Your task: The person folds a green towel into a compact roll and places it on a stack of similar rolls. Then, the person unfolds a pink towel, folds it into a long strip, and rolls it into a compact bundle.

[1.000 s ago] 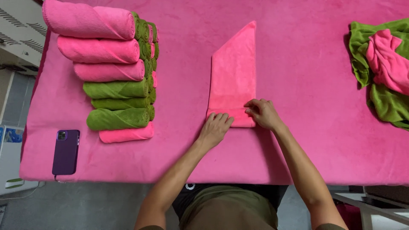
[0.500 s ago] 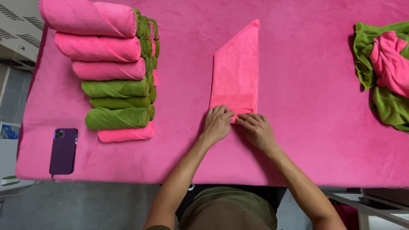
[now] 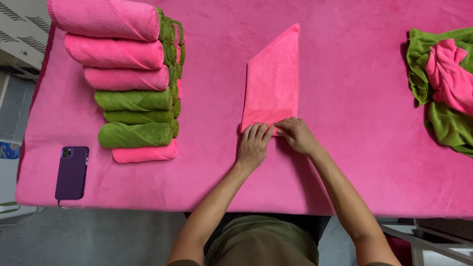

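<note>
Head view, looking straight down. Counter (image 3: 345,162) covered in a pink fleece-like cloth. Folded pink towel (image 3: 273,79) lies mid-counter, long and narrow, its far end cut to a slanted point, near end toward the person. Left hand (image 3: 253,145) lies flat, palm down, fingers together, fingertips pressing on the towel's near edge; grip released, nothing enclosed. Right hand (image 3: 295,134) just beside it, touching the same near edge at its right corner, fingers curled onto the fabric; looks like a light pinch on the towel edge, but whether cloth is actually clamped cannot be told. The two hands nearly touch each other.

Left side of the counter: stack of rolled towels (image 3: 125,79), pink rolls at the far end, green rolls nearer, one thin pink roll nearest, more green rolls behind them at the right. Purple phone (image 3: 72,172) lies face down near the front-left corner, well apart from the hands. Far right: loose heap of green and pink towels (image 3: 443,83), unfolded.
</note>
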